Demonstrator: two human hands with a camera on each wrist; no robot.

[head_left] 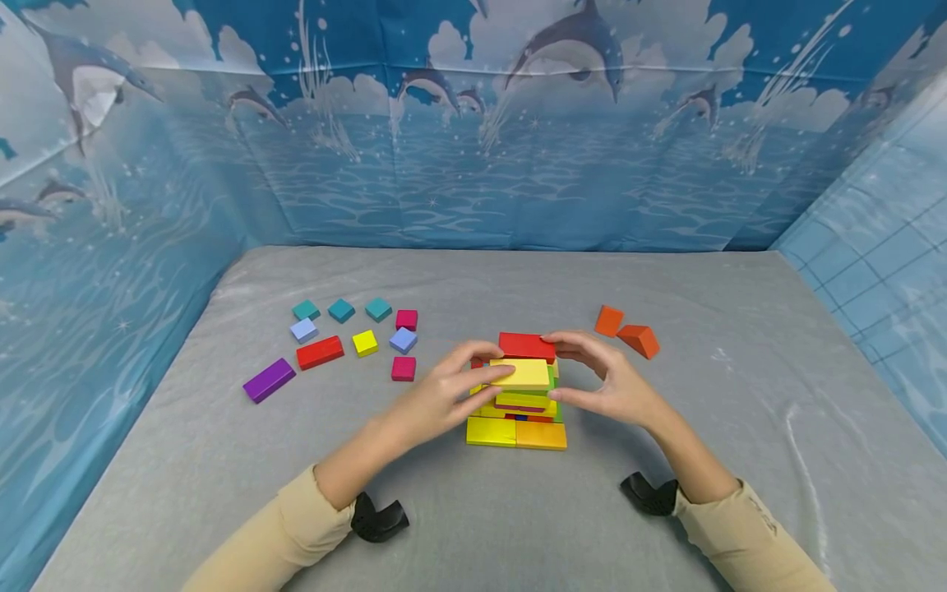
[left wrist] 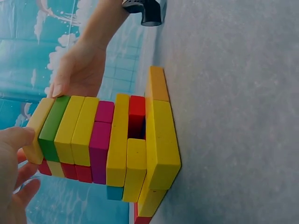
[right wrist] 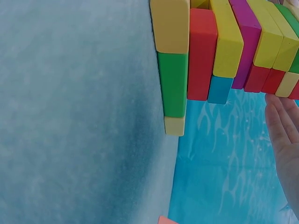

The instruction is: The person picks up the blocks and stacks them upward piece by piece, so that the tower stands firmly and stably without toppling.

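Note:
A stepped tower of wooden blocks stands in front of me, its bottom yellow block point(head_left: 491, 432) beside an orange one point(head_left: 541, 436). On top lie a cream block point(head_left: 524, 374) at the front and a red block point(head_left: 527, 344) behind it. My left hand point(head_left: 453, 386) touches the cream block with an extended finger, its other fingers beside the tower's left side. At the right side is my right hand point(head_left: 614, 382), fingertips on the red block's end and thumb by the green block point(left wrist: 54, 128) under the cream one. Purple blocks point(left wrist: 99, 151) show lower down in the left wrist view.
Left of the tower lie loose blocks: a purple one point(head_left: 270, 381), a red one point(head_left: 321, 353), a yellow cube point(head_left: 365, 343) and several small teal, light blue and magenta ones. Two orange pieces point(head_left: 639, 340) lie back right. A dolphin-print curtain point(head_left: 473, 164) borders the grey table.

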